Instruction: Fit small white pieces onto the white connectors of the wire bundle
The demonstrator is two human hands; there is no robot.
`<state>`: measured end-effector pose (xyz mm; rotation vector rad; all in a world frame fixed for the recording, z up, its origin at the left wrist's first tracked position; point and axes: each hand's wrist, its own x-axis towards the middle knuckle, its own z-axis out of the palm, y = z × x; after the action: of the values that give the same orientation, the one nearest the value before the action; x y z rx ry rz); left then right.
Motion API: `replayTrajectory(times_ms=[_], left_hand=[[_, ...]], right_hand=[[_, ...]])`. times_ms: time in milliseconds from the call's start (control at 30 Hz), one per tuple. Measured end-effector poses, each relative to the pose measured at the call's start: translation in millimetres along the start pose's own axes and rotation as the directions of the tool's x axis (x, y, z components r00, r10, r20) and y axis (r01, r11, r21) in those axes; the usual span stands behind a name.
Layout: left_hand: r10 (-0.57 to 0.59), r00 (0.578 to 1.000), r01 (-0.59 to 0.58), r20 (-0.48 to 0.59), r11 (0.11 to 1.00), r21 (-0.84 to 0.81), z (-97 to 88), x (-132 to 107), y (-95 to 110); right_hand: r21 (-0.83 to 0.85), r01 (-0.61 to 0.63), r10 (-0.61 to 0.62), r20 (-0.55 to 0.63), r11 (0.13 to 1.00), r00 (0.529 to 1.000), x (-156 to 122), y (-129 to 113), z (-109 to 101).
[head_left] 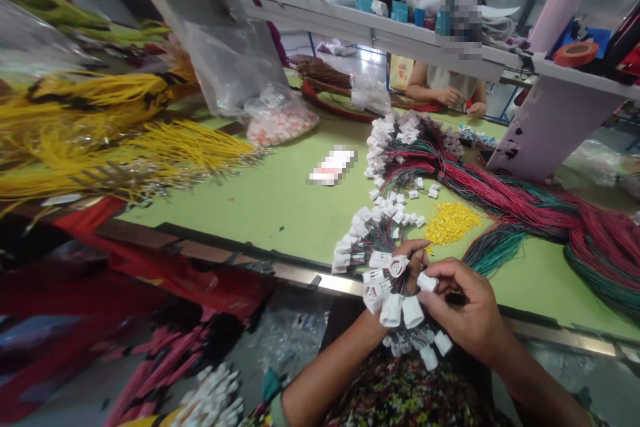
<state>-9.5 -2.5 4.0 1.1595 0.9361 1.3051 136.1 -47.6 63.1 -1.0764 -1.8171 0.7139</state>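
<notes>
My left hand (414,263) is wrapped round a bunch of thin dark wires with white plastic connectors (380,288) on their ends, and those connectors hide much of the hand. Between thumb and forefinger, my right hand (467,303) pinches one white connector (427,281) just beside the bunch. Beyond my hands lies a heap of small yellow plastic pieces (453,221). More white connectors (357,233) on wires spread over the table edge to the left of my hands.
Red, green and black wire bundles (500,190) stretch across the right of the green table (240,203). Yellow wires (120,147) cover its left. A bag of orange-white parts (283,121) lies toward the back. Overhead runs a loaded shelf (350,17). Another person (445,90) sits opposite.
</notes>
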Motion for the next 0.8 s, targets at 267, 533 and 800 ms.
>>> replayTrajectory(times_ms=[267,533,800], left_hand=[[-0.070,0.954,0.106,0.292,0.988,-0.111,-22.8,-2,18],[-0.121,0.946,0.098,0.300,0.991,0.090,-20.4,-1,21],[-0.155,0.988,0.149,-0.010,0.962,-0.229,-16.4,-3,17]], right_hand=[[-0.078,0.214,-0.215,-0.002,0.974,0.977,14,25,-25],[-0.057,0.297,-0.282,0.189,0.953,0.941,11,34,-35],[-0.224,-0.169,0.170,-0.016,0.960,0.985,20,85,-36]])
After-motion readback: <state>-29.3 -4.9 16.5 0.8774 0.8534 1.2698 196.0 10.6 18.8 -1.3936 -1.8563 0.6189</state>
